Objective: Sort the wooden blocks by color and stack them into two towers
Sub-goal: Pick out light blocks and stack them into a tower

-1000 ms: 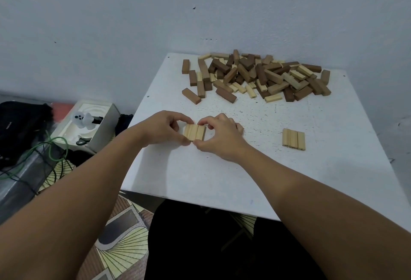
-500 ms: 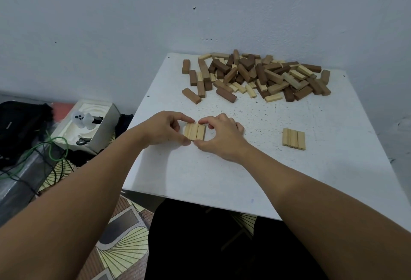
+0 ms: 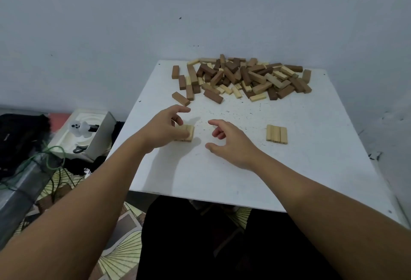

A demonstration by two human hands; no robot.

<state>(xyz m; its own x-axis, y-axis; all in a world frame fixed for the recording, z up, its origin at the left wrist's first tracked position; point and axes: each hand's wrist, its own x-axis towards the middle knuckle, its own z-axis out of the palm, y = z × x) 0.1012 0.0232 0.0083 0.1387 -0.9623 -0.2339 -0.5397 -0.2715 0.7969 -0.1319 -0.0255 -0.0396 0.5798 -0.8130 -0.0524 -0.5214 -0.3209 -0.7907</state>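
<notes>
The left hand [image 3: 164, 129] hangs over a row of light blocks [image 3: 186, 132] lying flat on the white tabletop [image 3: 244, 168]; its thumb lies across them, its grip loose, forefinger stretched forward; whether it presses them I cannot tell. Just right of that grip the right hand [image 3: 231, 144] hovers, grip wide, holding nothing. Further right lies a second row of light blocks [image 3: 277, 134]. Beyond both grips sits the mixed pile of blocks [image 3: 242, 77].
</notes>
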